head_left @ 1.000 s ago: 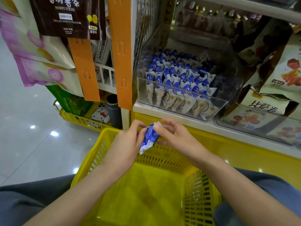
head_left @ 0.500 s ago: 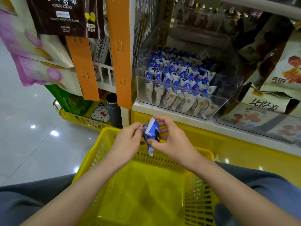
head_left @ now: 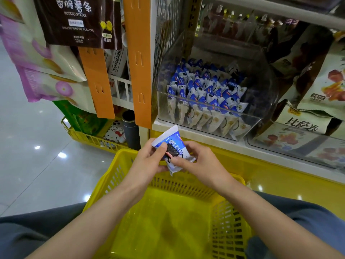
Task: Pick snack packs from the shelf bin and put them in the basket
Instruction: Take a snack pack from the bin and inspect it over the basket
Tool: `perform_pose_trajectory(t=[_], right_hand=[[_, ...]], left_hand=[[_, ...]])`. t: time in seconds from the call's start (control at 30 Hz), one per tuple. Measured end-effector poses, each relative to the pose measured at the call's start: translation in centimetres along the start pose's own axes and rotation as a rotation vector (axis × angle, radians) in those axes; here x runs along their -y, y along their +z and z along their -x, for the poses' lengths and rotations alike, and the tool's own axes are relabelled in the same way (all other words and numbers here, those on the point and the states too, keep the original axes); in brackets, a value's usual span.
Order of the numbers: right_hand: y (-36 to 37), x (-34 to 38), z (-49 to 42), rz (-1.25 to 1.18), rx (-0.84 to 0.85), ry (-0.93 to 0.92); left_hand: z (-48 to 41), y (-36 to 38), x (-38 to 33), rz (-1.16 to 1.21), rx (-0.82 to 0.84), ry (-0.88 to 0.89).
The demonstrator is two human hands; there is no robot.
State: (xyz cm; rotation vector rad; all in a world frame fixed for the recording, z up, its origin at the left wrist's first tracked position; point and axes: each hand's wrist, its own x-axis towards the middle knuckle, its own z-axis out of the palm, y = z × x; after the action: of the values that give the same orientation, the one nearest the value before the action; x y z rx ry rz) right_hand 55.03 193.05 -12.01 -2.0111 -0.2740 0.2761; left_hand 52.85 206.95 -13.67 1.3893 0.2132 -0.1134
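A blue and white snack pack (head_left: pixel 172 146) with a dark cookie picture is held face up above the far rim of the yellow basket (head_left: pixel 168 225). My left hand (head_left: pixel 147 163) pinches its left side with the thumb on top. My right hand (head_left: pixel 197 161) grips its right and lower edge. The basket sits on my lap and I see nothing lying in it. Behind, a clear shelf bin (head_left: pixel 211 120) holds several rows of the same blue and white packs (head_left: pixel 203 94).
Orange hanging strips (head_left: pixel 138 62) and hung snack bags (head_left: pixel 74 23) crowd the upper left. Another yellow basket (head_left: pixel 89 139) with goods stands on the glossy floor at left. More snack bags (head_left: pixel 306 124) fill a bin on the right of the shelf.
Both hands have turned the pack from edge-on to face up and lifted it slightly. They stay above the basket's far rim.
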Motion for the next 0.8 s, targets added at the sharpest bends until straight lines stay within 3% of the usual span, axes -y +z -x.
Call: perform_pose_trajectory(t=[0.1, 0.23, 0.37, 0.57, 0.8], right_hand=[[0.0, 0.2, 0.2, -0.181, -0.055, 0.012], [0.4, 0.5, 0.5, -0.325, -0.066, 0.015], [-0.1, 1.8, 0.5, 0.012, 0.001, -0.156], [-4.4, 6.6, -5.9, 0.286, -0.312, -0.336], [-4.4, 6.7, -15.7, 0.579, -0.189, -0.109]], left_hand=[[-0.1, -0.2, -0.6, 0.107, 0.014, -0.012], [0.1, -0.4, -1.1, -0.043, 0.073, 0.018], [-0.4, -1.0, -1.9, -0.009, -0.011, 0.039], [-1.4, -2.4, -3.4, 0.04, -0.099, 0.097], [-1.6, -2.7, -4.1, 0.044, -0.15, 0.134]])
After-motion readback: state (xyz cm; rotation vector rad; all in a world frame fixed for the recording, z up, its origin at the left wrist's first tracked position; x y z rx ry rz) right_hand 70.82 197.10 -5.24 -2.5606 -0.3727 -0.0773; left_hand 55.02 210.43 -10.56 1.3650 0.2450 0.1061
